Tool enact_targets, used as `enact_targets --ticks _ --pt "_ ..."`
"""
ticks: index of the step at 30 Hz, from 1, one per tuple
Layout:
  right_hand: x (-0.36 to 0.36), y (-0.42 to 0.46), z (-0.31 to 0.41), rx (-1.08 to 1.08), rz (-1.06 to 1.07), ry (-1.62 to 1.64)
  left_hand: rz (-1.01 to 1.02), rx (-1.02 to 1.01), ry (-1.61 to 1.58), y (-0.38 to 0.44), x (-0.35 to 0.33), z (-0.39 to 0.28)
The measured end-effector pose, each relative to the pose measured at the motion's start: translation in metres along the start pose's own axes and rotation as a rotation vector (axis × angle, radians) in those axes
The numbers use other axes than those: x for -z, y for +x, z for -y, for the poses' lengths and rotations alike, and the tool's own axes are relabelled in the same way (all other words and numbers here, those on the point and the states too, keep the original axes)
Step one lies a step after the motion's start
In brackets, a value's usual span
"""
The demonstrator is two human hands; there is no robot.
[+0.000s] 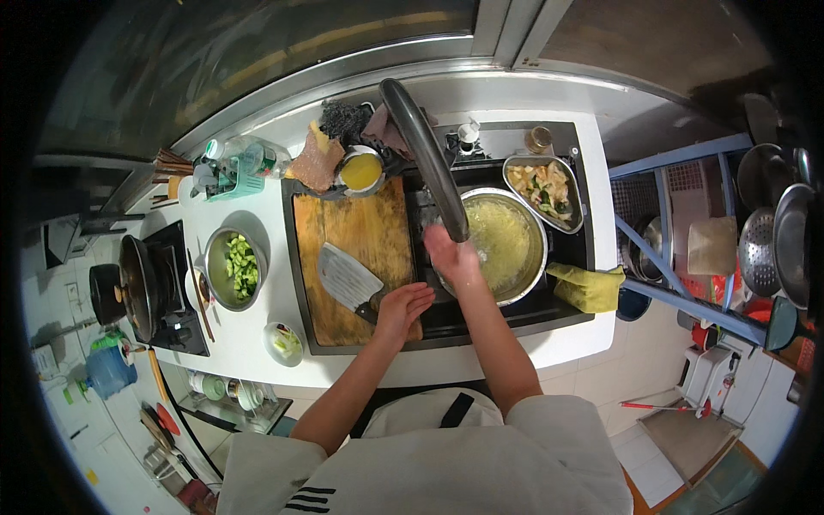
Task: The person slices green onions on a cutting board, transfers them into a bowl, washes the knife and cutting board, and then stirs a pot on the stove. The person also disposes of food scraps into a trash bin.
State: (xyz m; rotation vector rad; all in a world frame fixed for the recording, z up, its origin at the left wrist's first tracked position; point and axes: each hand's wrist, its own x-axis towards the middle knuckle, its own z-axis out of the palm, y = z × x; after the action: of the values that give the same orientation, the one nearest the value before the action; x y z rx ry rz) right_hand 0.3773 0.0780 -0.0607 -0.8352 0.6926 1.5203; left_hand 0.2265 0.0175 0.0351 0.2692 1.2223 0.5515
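Observation:
My right hand (450, 254), partly blurred, is under the spout of a black faucet (428, 154), beside the left rim of a metal basin (543, 257). Pale yellow shreds (499, 235), perhaps potato, sit in liquid inside that basin. No object shows in this hand. My left hand (404, 309) hovers at the right edge of a wooden cutting board (380, 225), fingers stretched out and nothing held. Just left of it lies a cleaver (347, 277) on the board, its dark handle (367, 313) pointing toward that hand.
Behind the basin's right side rests a metal dish of mixed food scraps (544, 187). A yellow-green cloth (586, 288) drapes over the sink's right edge. Left of the board stand a metal bowl of chopped green vegetable (241, 267) and a small white bowl (283, 344). A lidded wok (136, 286) occupies the far-left stove.

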Motion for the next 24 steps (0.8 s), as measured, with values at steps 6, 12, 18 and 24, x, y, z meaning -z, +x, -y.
enact_targets --ticks 6,12,18,24 --pt "0.026 -0.023 0.016 -0.028 0.126 -0.025 0.002 -0.007 -0.008 0.002 0.009 0.004" --pt "0.056 -0.061 0.054 0.418 -0.001 -2.312 0.086 -0.109 0.246 0.0 -0.011 -0.02" --pt "0.087 -0.094 0.088 0.83 -0.127 -1.871 0.322 -0.129 -0.295 0.072 -0.06 -0.078" --pt "0.111 -0.126 0.088 0.821 -0.028 -1.968 0.527 0.011 -0.803 0.113 -0.093 -0.124"
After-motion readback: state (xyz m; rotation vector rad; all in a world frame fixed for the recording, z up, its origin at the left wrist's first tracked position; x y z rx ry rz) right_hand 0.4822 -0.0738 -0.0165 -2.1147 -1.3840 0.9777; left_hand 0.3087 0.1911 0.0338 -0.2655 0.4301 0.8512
